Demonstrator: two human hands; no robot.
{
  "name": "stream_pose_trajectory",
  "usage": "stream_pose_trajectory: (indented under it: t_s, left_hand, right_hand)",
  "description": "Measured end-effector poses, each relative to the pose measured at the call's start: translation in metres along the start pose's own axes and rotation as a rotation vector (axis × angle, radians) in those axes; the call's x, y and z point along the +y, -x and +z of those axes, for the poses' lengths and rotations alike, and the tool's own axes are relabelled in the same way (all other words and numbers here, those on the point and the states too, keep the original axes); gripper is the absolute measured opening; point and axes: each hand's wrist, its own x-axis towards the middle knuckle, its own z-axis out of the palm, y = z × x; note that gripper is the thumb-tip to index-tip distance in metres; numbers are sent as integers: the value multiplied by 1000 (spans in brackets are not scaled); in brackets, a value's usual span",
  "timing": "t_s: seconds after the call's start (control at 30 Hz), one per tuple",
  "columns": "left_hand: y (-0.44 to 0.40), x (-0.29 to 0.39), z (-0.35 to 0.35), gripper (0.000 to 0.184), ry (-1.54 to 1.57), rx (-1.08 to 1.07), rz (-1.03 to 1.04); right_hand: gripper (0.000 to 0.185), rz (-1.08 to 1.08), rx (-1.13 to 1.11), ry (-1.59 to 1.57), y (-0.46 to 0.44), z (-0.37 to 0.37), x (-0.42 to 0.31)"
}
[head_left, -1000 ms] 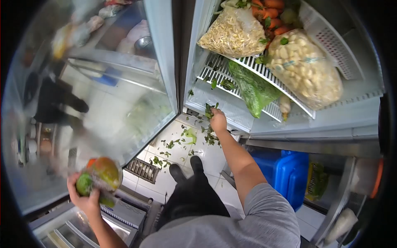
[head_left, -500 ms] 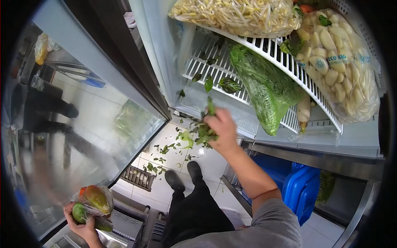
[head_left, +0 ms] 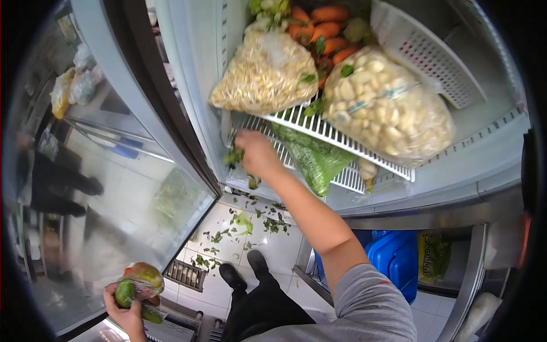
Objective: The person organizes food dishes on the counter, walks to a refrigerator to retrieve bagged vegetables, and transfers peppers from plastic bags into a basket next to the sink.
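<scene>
My left hand (head_left: 122, 310), low at the left, is wrapped round a plastic-wrapped bundle of vegetables (head_left: 142, 279), green and orange-red. My right hand (head_left: 259, 154) reaches to the left end of the lower wire shelf (head_left: 279, 149) in the open fridge. Its fingers are curled on loose green leaves (head_left: 232, 158), partly hidden by blur. Beside that hand, a green plastic bag (head_left: 313, 159) lies on the same shelf and hangs over its front. Many dark green leaves (head_left: 275, 224) are scattered on the tiled floor below.
The upper shelf (head_left: 342, 139) bears a bag of bean sprouts (head_left: 265, 74), a bag of peeled pale pieces (head_left: 393, 108), carrots (head_left: 327, 31) and a white basket (head_left: 433, 54). The glass door (head_left: 131, 188) stands open at left. A blue bin (head_left: 393, 259) is at right; a floor drain (head_left: 185, 275) lies below.
My right hand has moved from over the floor, where it held a bunch of leaves, left to the lower shelf. A new clump of leaves lies on the floor. The view has shifted up the fridge.
</scene>
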Motion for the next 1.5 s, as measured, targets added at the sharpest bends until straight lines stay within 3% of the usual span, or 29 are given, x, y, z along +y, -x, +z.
stream_pose_trajectory:
  t_s: [0.13,0.27,0.33,0.4,0.47,0.53,0.57,0.6,0.67,0.73,0.77,0.8,0.87,0.97,1.17,1.3,1.43,1.47,1.5]
  left_hand:
    - [4,34,-18,39,-83,7,12]
    - [9,44,-37,40,-160,38,69]
    - [12,50,-40,40,-154,47,82]
    - [13,52,-41,39,-129,51,5]
    - [14,49,-42,38,-173,74,33]
    - [15,55,-41,39,-184,87,27]
    - [15,56,-41,39,-184,93,34]
    - [15,55,-41,39,-165,94,30]
    - [14,52,-44,39,-150,96,30]
    - [11,47,-44,40,-153,92,42]
    - [9,43,-45,41,-142,91,33]
    - [8,44,-46,41,-138,84,30]
    - [5,46,-48,42,-147,60,17]
    - [2,42,-49,43,-128,59,28]
    - [-9,32,-48,43,-102,28,45]
    - [-14,26,-51,44,-59,0,72]
    - [-20,24,-50,44,57,3,22]
    - [-22,24,-51,43,14,-9,33]
    - [-21,24,-52,43,-29,-23,42]
  right_hand:
    - [29,21,-23,-173,34,-43,-53]
    - [34,101,259,-180,28,-171,-109]
    - [35,168,338,6,10,-217,-114]
    - [38,238,349,-40,-21,-250,-109]
    - [43,214,372,8,-56,-241,-91]
    - [49,139,89,-115,-85,-228,-84]
    - [46,218,61,16,-93,-220,-92]
    - [25,238,110,116,-92,-214,-106]
    - [12,270,7,98,-67,-218,-150]
    - [15,156,-104,-122,-27,-213,-166]
    - [23,-57,126,-232,-6,-200,-167]
    - [23,79,180,-309,6,-196,-180]
    - [15,547,38,-504,16,-205,-193]
    - [17,836,12,-889,45,-171,-161]
    - [18,1157,-142,-893,162,-73,-146]
    - [18,1243,30,-847,218,-24,-88]
    - [20,1183,231,-373,239,-36,-36]
    - [20,1185,244,-414,241,-37,-18]
    - [22,1084,237,-267,241,-44,-8]
